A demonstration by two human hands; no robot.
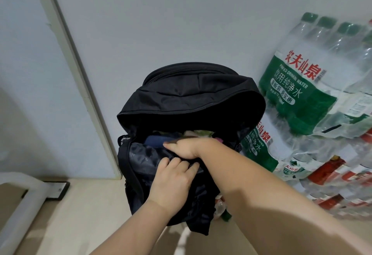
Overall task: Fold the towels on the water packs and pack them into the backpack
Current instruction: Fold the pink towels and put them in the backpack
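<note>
The wall (181, 13) at the back is plain and pale, white with a bit of blue. On the left a long cream strip (66, 53) runs down at a slant to the floor (80, 224). Left of the strip is a flat pale panel (24, 63). The floor is smooth and light tan. In the bottom left corner sits a thick white bar (20, 204). Just beside it lies a flat plate (58, 190) with a black edge. The light is soft.

Head-worn view, facing forward and down, close above backpack (191, 97)
</note>
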